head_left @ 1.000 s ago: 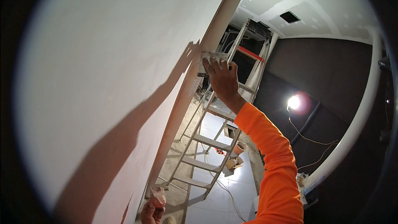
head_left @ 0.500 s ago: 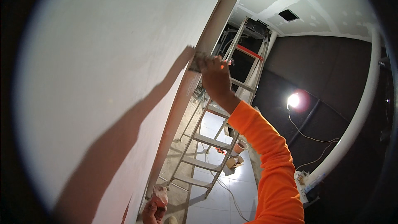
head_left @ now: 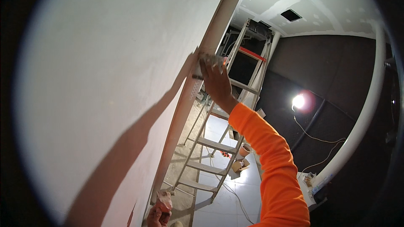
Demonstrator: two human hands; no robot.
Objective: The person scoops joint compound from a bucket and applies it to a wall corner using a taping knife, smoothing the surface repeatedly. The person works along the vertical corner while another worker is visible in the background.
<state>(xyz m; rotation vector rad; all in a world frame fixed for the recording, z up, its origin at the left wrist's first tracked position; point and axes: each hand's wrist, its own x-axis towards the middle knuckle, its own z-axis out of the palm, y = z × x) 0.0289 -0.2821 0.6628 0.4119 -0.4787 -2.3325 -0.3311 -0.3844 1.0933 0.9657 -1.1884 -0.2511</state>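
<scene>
My right hand (head_left: 217, 82), in an orange sleeve (head_left: 269, 155), reaches up to the narrow edge (head_left: 176, 122) of the pale wall. Its fingers are pressed on a flat, grey, smeared blade-like tool (head_left: 198, 68) lying against that edge; the fingers hide most of the tool. Just below it, a strip of perforated corner bead (head_left: 195, 90) shows in the wall edge. Low in the picture, my left hand (head_left: 156, 217) is closed around a reddish piece with a pale, smeared top (head_left: 164, 201), whose kind I cannot make out.
The broad pale wall (head_left: 105, 67) fills the left, with my arm's shadow on it. Beyond the edge stands an aluminium stepladder (head_left: 216, 145). A bucket (head_left: 245, 149), a cardboard box (head_left: 240, 166) and cables lie on the floor. A lit bulb (head_left: 299, 101) hangs by the dark wall, near a white pipe (head_left: 366, 130).
My right hand has shifted slightly down and left, its fingers now stretched upward over the tool. My left hand has moved slightly right, still holding the reddish piece.
</scene>
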